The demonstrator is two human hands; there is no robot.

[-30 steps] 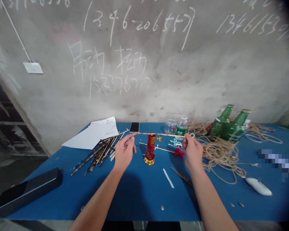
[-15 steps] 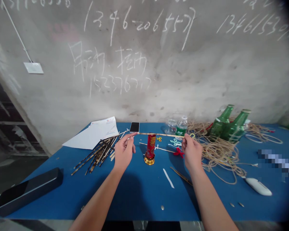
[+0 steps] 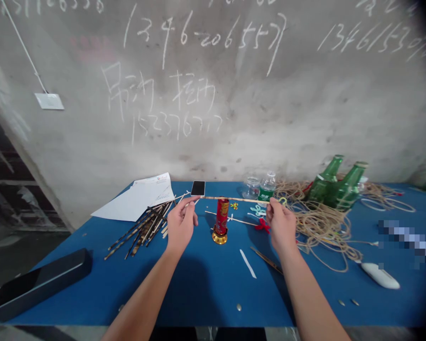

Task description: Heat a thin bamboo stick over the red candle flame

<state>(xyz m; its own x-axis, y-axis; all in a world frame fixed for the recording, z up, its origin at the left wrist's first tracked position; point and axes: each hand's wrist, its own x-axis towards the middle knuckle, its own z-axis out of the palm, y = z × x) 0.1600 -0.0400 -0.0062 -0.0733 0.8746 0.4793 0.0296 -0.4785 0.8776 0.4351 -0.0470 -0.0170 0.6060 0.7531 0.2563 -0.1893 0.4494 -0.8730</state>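
A thin pale stick [image 3: 234, 199] lies level across the top of a red cylinder with a gold base [image 3: 221, 220], which stands upright on the blue table [image 3: 199, 284]. My left hand [image 3: 180, 224] pinches the stick's left end between thumb and forefinger. My right hand [image 3: 281, 224] pinches its right end the same way. The cylinder stands between the two hands, under the stick's middle.
A bundle of dark patterned sticks [image 3: 142, 228] lies left of my left hand, with white papers [image 3: 138, 198] and a phone [image 3: 198, 188] behind. Coiled twine [image 3: 323, 222], two green bottles [image 3: 335, 185], a small plastic bottle [image 3: 268, 187], a white mouse [image 3: 380, 275] and a black case [image 3: 35, 284] surround the area.
Both hands have shifted very slightly left with the stick; it stays level on the cylinder. Otherwise nothing has moved.
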